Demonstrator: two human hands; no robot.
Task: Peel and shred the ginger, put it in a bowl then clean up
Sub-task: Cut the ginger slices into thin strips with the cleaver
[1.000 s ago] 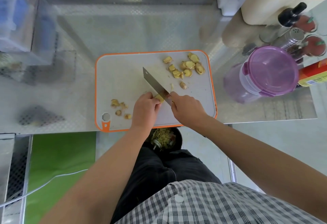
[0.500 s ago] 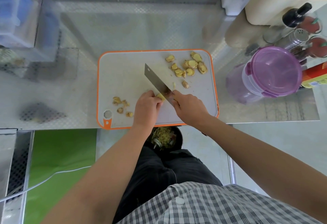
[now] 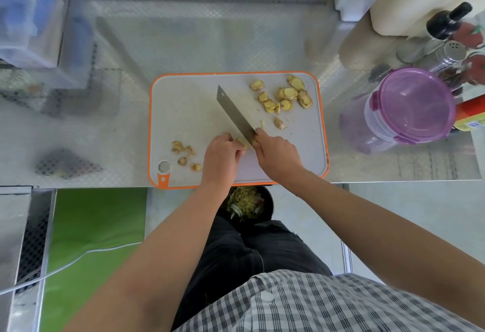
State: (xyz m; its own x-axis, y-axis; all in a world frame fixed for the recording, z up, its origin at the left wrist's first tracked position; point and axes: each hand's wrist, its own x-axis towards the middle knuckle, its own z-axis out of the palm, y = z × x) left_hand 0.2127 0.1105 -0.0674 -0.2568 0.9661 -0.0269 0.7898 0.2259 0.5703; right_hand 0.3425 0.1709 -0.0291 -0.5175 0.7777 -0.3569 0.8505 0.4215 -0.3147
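Note:
A grey cutting board with an orange rim (image 3: 189, 111) lies on the steel counter. My right hand (image 3: 278, 155) grips a cleaver (image 3: 233, 113), its blade slanting up and to the left. My left hand (image 3: 223, 155) pinches a small ginger piece (image 3: 241, 142) against the board, right beside the blade. Several peeled ginger slices (image 3: 286, 94) lie at the board's upper right. A few ginger scraps (image 3: 183, 151) sit at its lower left.
A purple-lidded plastic container (image 3: 409, 106) stands right of the board, with bottles and shakers (image 3: 446, 40) behind it. A black bin with shredded scraps (image 3: 246, 204) sits below the counter edge. Clear plastic boxes (image 3: 29, 14) stand at the far left.
The hands and cleaver stay in the same place on the board. The view has shifted slightly; the ginger piece stays pinched by the left hand.

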